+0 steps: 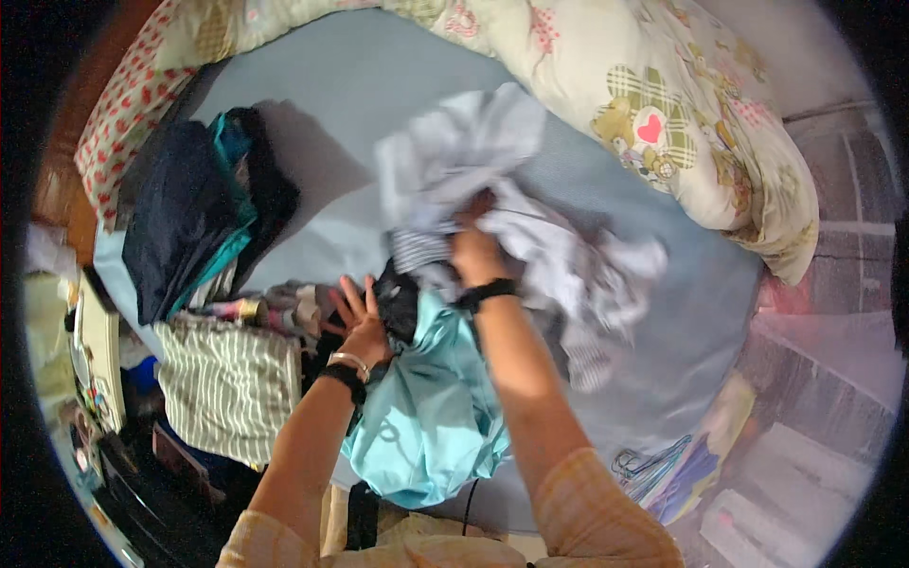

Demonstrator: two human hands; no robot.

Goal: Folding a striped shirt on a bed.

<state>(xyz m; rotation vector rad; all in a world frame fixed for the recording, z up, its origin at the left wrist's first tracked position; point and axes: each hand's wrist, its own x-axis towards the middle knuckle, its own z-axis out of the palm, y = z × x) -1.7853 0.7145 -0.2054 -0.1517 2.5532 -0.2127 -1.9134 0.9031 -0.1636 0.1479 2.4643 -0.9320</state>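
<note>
My right hand (pixel 479 248) grips a bunched white garment (pixel 465 145) with thin stripes on parts of it. Motion blurs that cloth, and my fingertips are partly hidden in its folds. With fingers spread, my left hand (pixel 358 319) rests on dark cloth beside a black bunched piece (pixel 399 302). A light turquoise cloth (pixel 433 426) lies crumpled between my forearms, close to my body. Left of my left wrist is a green-and-white striped cloth (pixel 227 390).
A navy garment (pixel 181 213) with teal edging lies at the left on the grey-blue mattress cover (pixel 312 64). A printed quilt (pixel 568 78) is bunched along the far and right edges. Several cords (pixel 650 468) and a plastic packet (pixel 699 461) lie at the lower right.
</note>
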